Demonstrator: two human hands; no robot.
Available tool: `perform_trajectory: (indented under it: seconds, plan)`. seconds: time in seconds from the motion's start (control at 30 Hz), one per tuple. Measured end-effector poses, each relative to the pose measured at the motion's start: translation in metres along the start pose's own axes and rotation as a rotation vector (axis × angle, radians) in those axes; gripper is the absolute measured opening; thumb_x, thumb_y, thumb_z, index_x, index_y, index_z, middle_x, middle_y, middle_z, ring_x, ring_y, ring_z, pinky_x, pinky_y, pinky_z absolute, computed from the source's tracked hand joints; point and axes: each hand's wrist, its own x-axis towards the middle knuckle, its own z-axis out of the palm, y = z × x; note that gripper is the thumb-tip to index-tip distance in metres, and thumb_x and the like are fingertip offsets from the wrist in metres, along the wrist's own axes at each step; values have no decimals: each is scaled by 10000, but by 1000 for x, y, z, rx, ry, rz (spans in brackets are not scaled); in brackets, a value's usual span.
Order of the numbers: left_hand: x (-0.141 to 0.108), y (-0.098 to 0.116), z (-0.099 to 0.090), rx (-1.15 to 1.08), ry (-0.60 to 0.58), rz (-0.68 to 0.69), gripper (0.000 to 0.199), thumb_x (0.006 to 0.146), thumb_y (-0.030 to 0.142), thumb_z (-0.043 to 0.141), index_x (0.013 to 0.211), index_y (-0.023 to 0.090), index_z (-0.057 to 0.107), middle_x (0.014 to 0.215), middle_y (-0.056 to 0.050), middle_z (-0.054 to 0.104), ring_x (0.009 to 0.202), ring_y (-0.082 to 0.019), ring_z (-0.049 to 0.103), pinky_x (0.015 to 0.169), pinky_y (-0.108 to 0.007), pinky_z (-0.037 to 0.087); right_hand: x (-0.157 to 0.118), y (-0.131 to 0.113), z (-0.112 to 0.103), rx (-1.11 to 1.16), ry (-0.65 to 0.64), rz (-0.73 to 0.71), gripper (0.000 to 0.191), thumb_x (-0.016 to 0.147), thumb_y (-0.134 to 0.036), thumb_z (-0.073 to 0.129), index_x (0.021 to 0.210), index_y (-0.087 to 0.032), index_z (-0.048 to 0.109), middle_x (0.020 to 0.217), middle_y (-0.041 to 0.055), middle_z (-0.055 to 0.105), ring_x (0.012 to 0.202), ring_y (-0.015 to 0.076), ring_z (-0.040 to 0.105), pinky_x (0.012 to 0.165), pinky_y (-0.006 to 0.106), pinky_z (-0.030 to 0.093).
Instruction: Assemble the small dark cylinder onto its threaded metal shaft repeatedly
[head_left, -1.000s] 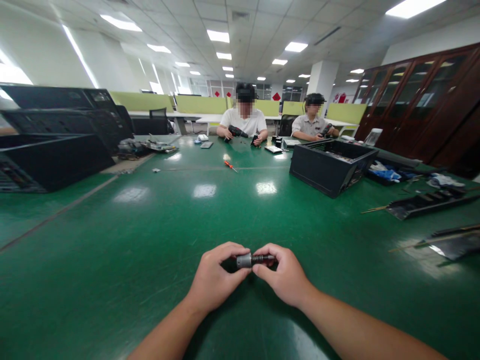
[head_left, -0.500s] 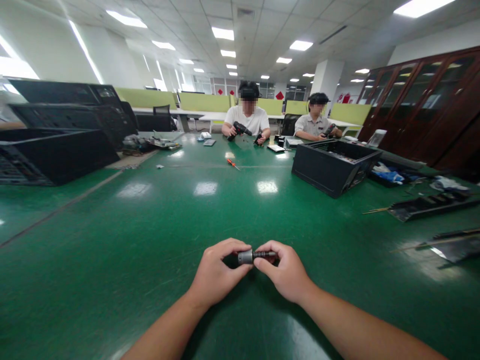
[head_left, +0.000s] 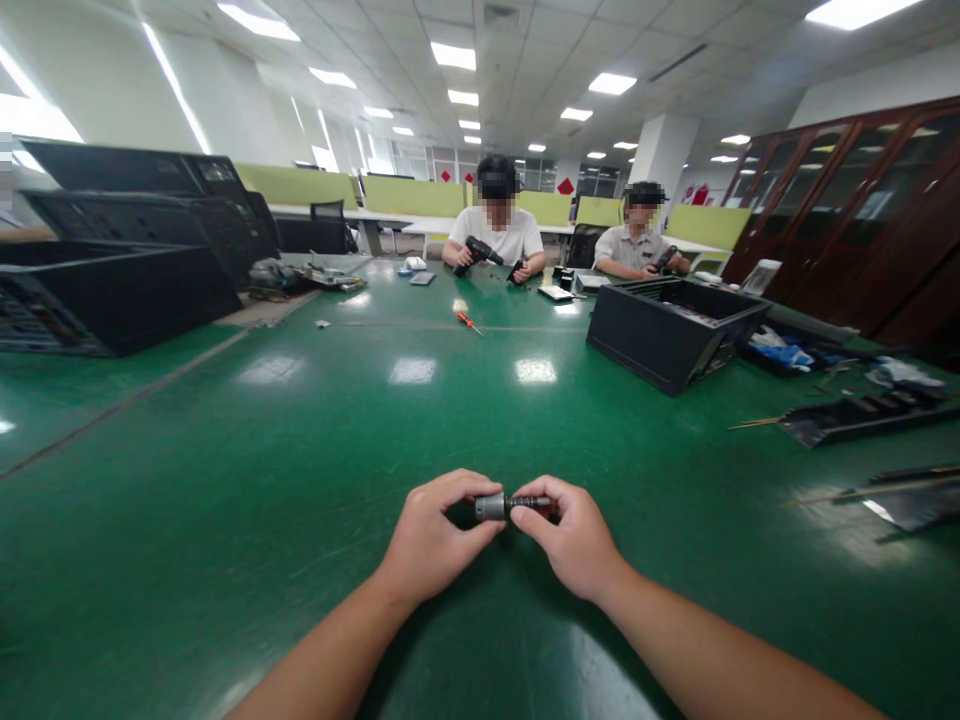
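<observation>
Low in the middle of the head view, my left hand [head_left: 433, 535] pinches a short grey metal cylinder [head_left: 490, 507] between thumb and fingers. A thinner dark ribbed metal shaft [head_left: 529, 502] lies in line with the cylinder, against its right end. My right hand [head_left: 574, 535] grips this shaft, with its fingertips close to those of my left. Whether the shaft goes inside the cylinder I cannot tell. Both parts are held level above the green table [head_left: 300, 480].
An orange-handled screwdriver [head_left: 469, 321] lies farther back. A black computer case [head_left: 660, 335] stands on the right, near dark metal strips [head_left: 862, 415]. More black cases [head_left: 172, 290] are at left. Across the table, one person [head_left: 495, 230] holds a power drill [head_left: 480, 252]; another person [head_left: 637, 245] sits alongside.
The view has shifted slightly. Both hands keep their grip on the cylinder and the shaft, with only a small movement.
</observation>
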Motion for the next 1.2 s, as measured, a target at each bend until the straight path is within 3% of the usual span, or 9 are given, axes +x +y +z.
perform_trajectory:
  seconds: [1.2]
  plan:
    - [1, 8, -4, 3, 22, 31, 203, 751, 220, 734, 954, 213, 718, 934, -57, 724, 861, -193, 680, 790, -307, 544, -1, -1, -2, 71, -4, -2, 134, 790, -279, 674, 867, -173, 703, 766, 14, 656, 697, 158, 564, 688, 271, 451]
